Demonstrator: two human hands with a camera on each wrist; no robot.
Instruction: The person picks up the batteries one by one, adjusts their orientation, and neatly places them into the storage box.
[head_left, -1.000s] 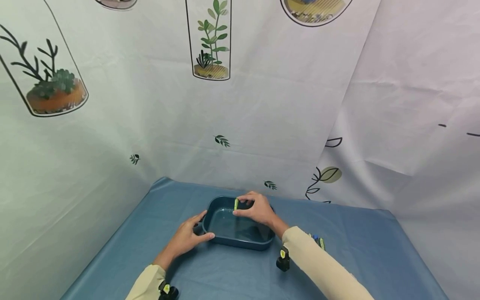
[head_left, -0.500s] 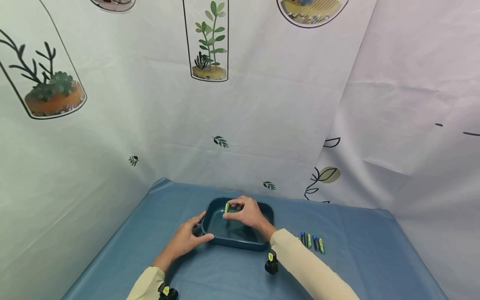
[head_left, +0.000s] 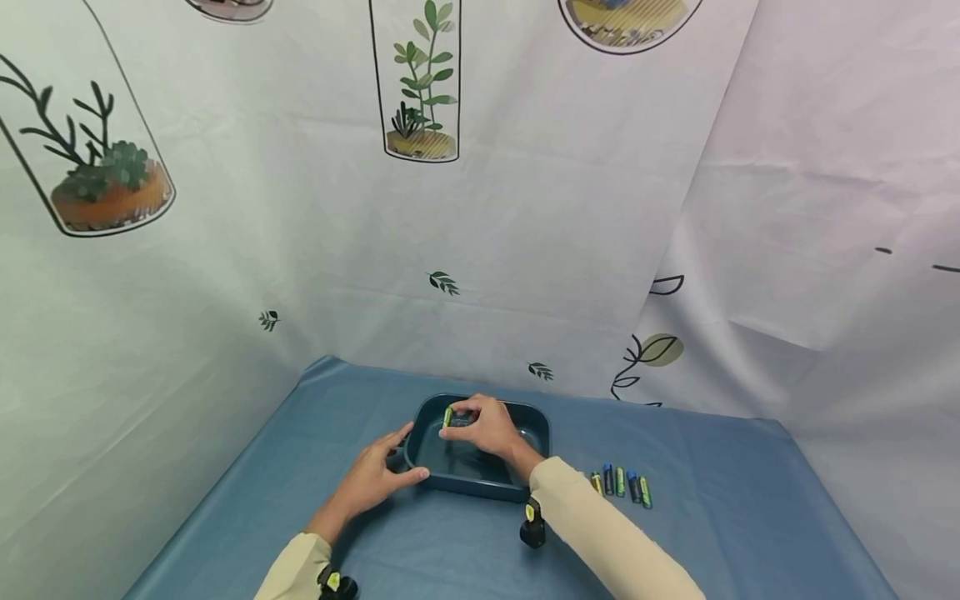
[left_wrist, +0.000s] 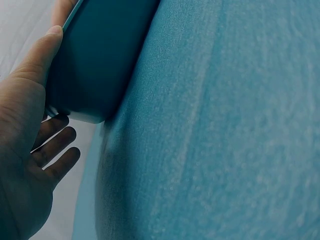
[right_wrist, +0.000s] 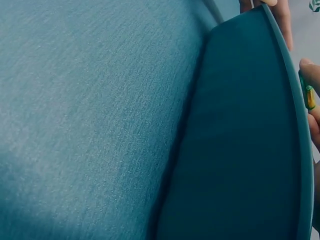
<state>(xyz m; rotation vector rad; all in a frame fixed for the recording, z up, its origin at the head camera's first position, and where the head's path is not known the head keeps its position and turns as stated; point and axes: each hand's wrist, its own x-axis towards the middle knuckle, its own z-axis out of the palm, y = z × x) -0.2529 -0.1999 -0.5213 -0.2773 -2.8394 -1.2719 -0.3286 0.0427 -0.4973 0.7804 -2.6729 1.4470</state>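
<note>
A dark teal baking dish (head_left: 472, 486) with a handle at its left end stands on the table. My left hand (head_left: 371, 473) holds that end, thumb on the front rim and index finger toward the back. In the left wrist view, the other fingers (left_wrist: 63, 165) extend loosely below the dish wall (left_wrist: 95, 55). Between thumb and fingertips, my right hand (head_left: 491, 425) pinches a green battery (head_left: 447, 417) over the dish's left part. The right wrist view shows this battery (right_wrist: 311, 97) just beyond the rim. The right hand hides part of the dish's inside.
Several green and dark blue batteries (head_left: 619, 482) lie in a row right of the dish, partly behind the right sleeve (head_left: 600, 525). A blue cloth (head_left: 720, 508) covers the table. A printed white curtain (head_left: 480, 217) rises behind it.
My right hand has moved left and slightly down over the dish, still pinching the battery. Its sleeve has uncovered more of the battery row. The left hand and dish stay put.
</note>
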